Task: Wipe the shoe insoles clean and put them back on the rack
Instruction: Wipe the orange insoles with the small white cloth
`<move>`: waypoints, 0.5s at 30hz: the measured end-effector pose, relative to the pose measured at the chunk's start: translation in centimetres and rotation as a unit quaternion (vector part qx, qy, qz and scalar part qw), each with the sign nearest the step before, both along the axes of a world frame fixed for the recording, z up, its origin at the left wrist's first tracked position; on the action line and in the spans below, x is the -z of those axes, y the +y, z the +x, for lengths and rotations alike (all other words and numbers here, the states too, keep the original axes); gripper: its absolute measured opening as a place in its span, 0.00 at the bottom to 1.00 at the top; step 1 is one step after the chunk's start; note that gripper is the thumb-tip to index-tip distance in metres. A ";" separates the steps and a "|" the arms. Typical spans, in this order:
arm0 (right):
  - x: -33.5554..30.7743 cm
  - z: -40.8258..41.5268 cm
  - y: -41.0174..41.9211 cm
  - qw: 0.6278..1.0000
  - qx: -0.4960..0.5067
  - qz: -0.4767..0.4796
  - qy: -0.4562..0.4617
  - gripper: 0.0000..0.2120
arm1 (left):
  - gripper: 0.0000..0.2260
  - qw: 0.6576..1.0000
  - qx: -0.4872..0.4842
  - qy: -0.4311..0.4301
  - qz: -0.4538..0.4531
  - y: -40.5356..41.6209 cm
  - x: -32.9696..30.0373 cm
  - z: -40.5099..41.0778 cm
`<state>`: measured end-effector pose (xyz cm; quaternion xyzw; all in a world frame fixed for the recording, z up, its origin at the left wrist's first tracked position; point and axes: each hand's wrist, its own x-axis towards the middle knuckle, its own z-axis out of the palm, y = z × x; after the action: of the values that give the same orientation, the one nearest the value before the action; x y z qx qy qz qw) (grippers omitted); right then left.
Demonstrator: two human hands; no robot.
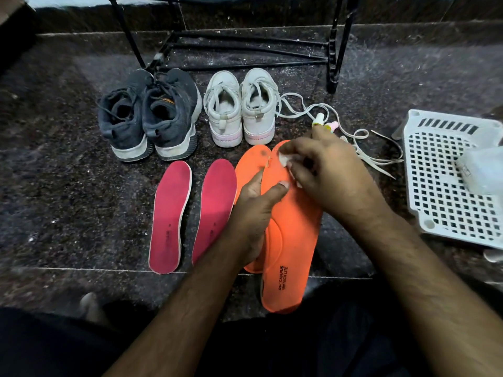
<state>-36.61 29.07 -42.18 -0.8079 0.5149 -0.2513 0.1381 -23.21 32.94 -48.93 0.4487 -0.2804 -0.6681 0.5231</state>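
L hand grips the orange Campus insole from its left edge, thumb curled over the top. R hand pinches a small white wipe, prob. cotton, pressed on the insole's toe end. Second orange insole lies under both hands. Left of L hand: two red insoles, flat on the granite floor. Beyond the hands: dark sneakers, white sneakers, black rack. Right of R hand: white basket.
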 end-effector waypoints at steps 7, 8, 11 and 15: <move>-0.1 -0.4 0.2 0.998 0.017 0.033 -0.047 0.12 | 0.15 0.999 -0.035 0.018 0.016 -0.2 -0.4 0.4; 0.2 -0.1 0.3 0.999 0.012 0.039 -0.034 0.12 | 0.15 0.999 -0.035 0.020 0.016 -0.3 -0.5 0.5; 0.2 -0.9 -0.3 0.994 0.099 0.027 -0.044 0.12 | 0.14 0.998 -0.052 0.011 0.019 -0.5 -0.6 0.7; 0.2 -0.5 0.4 0.993 0.073 0.078 -0.059 0.12 | 0.14 0.994 -0.102 0.003 0.023 -0.9 -0.5 1.5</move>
<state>-37.11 29.51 -42.36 -0.7387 0.5815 -0.2670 0.2116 -21.76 32.01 -48.45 0.4854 -0.2161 -0.6185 0.5790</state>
